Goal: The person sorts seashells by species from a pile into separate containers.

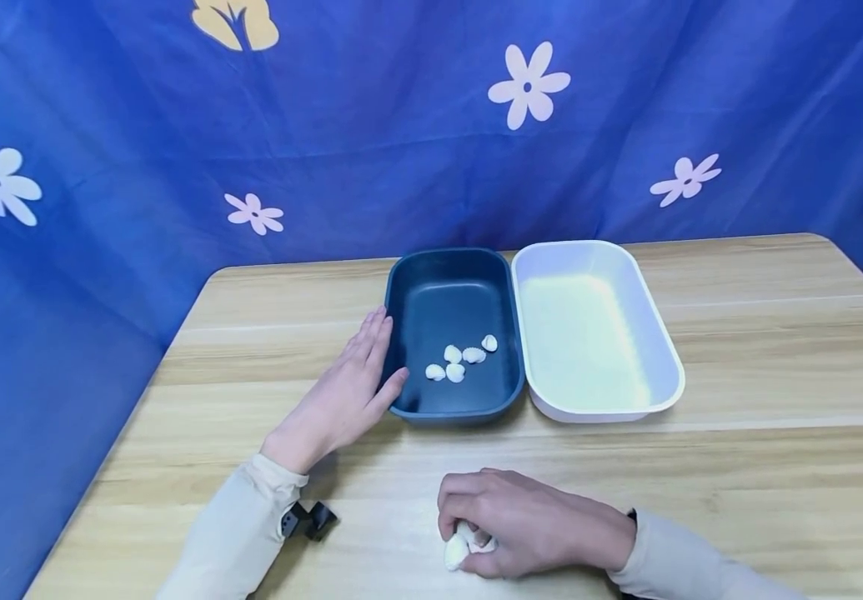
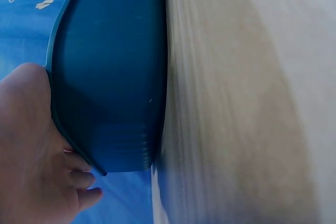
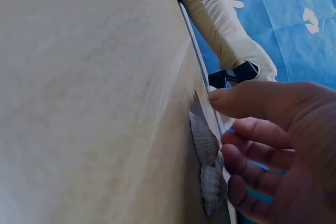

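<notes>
Fingers extended, my left hand [image 1: 348,392] lies along the left rim of a dark blue tub [image 1: 454,412]; the left wrist view has the thumb at the rim of the tub's wall [image 2: 110,66]. Several white seashells [image 1: 455,372] lie on the tub's floor, toward its near end. At the near part of the table, my right hand [image 1: 524,521] curls its thumb and fingers around white seashells [image 1: 457,552]. In the right wrist view, ribbed seashells [image 3: 203,139] sit on the tabletop beside the fingertips. Thumb and fingers partly hide a white shell between them.
A white tub [image 1: 604,412] stands directly right of the dark blue one. Both are on a wood-grain table [image 1: 761,367], with a blue flowered cloth [image 1: 401,125] hanging behind. A black device [image 1: 309,521] is strapped to the left wrist.
</notes>
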Demonstrator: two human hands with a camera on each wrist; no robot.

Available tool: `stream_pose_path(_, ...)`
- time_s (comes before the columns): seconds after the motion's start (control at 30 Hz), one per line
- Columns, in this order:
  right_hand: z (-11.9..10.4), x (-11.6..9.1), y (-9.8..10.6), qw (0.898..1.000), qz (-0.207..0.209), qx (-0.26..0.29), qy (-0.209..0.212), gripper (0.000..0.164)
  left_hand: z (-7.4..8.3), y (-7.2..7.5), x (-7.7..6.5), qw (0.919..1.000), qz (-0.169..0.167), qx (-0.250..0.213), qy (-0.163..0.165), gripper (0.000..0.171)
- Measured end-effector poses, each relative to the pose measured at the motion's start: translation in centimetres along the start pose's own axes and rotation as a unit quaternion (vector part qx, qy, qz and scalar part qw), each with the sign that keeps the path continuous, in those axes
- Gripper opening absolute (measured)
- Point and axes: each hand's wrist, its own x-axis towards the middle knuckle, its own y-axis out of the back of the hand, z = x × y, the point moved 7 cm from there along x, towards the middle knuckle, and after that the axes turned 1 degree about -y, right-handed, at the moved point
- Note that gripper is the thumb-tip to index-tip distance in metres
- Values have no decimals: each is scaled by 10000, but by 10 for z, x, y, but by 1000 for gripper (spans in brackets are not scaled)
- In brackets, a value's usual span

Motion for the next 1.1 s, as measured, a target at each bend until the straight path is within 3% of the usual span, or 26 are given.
stream_pose_path(0.3, -3, 2, 30, 9945, 990, 123, 318, 20, 0, 3, 1, 10000, 43, 2, -85, 70)
stream_pose_path(0.47, 0, 5, 52, 9910, 1326, 132, 137, 21, 0, 3, 1, 10000, 29, 6, -58, 70)
stream_pose_path(0.6, 6, 9, 77, 9820, 1884, 154, -58, 21, 0, 2, 1, 10000, 18, -6, -45, 69)
stream_pose_path(0.83, 28, 15, 105, 9644, 2475, 329, -870, 25, 0, 1, 0, 10000, 47, -28, -39, 70)
stream_pose_path(1.1, 56, 16, 115, 9467, 2690, -221, -1757, 22, 0, 2, -1, 10000, 57, -48, -25, 70)
